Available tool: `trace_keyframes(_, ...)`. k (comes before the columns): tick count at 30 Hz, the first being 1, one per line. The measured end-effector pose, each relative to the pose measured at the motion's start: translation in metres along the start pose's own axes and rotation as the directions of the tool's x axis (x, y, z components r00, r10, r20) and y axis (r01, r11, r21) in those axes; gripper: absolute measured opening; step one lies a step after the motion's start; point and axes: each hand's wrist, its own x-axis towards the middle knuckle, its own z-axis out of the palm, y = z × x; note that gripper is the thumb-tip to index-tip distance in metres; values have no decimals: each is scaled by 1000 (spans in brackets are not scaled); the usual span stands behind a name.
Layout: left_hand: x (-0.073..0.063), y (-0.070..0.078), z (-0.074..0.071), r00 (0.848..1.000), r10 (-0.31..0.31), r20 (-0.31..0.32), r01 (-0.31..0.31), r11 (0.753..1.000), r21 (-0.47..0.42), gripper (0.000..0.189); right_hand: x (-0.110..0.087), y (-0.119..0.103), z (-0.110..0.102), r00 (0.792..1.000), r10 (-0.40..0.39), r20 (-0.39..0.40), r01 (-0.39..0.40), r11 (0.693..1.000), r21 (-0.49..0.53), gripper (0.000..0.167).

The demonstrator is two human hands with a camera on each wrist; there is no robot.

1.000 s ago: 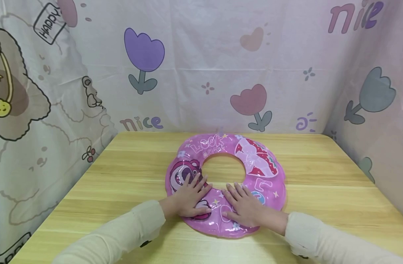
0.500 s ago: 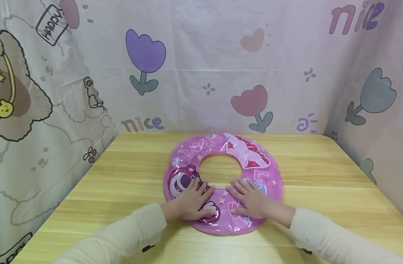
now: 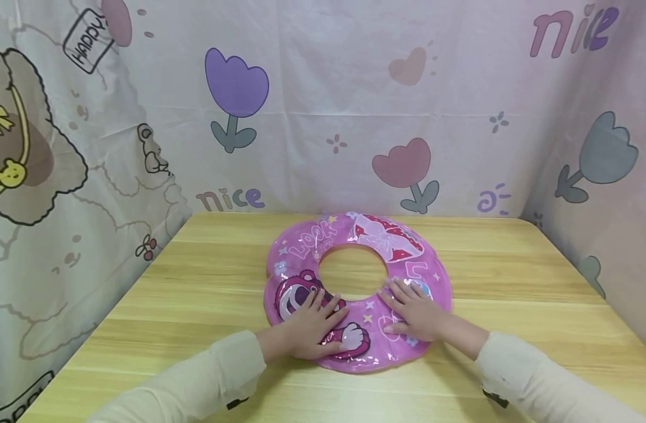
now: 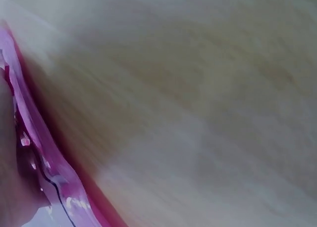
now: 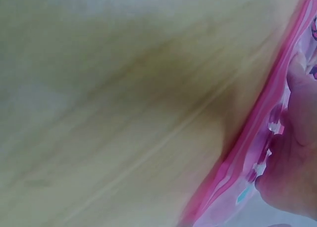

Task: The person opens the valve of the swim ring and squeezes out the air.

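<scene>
A pink inflatable swim ring [image 3: 354, 352] lies flat on the wooden table, printed with a bear, a strawberry bow and lettering. On its near left part rests my left hand [image 3: 312, 329], fingers spread over the bear print. My right hand [image 3: 415, 314] lies on the near right part, its fingers straight and pointing toward the central hole. In the left wrist view only the edge of the hand [image 4: 10, 187] shows beside the ring's pink rim [image 4: 54, 153]. The right wrist view has the thumb side of the hand [image 5: 297, 153] against the ring [image 5: 242, 158].
The wooden table [image 3: 196, 282] reaches back to a printed cloth [image 3: 312, 70] with tulips and hearts. Similar cloth hangs on the left [image 3: 106, 194] and right [image 3: 619, 235]. Dark straps show under both sleeve cuffs.
The ring has turned counterclockwise, its bow print moving left and the bear print sliding down and right. My hands have shifted right with it, the right one further, widening the gap between them.
</scene>
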Motion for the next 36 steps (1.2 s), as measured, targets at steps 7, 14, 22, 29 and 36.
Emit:
trace_keyframes(7, -1, 1, 5, 1000, -10, -5, 10, 999, -37, 76, 0, 4, -2, 1000, 12, 8, -12, 1000, 0, 74)
trace_keyframes(14, -2, -2, 12, 1000, 3, -16, -6, 991, -134, 74, 2, 5, 1, 1000, 14, 16, -14, 1000, 19, 73)
trace_keyframes(22, -2, -4, 17, 1000, -1, -26, -2, 991, -131, 76, 2, 6, -2, 1000, -1, 9, 1, 1000, 14, 72)
trace_keyframes(29, 0, -15, 13, 990, 99, -99, -84, 987, 140, 75, 0, 14, -9, 999, -41, 13, 41, 999, 22, 70)
trace_keyframes(36, 5, -37, 7, 975, 174, -135, -144, 968, 208, 77, -6, 26, -10, 997, -60, 44, 56, 995, 80, 71)
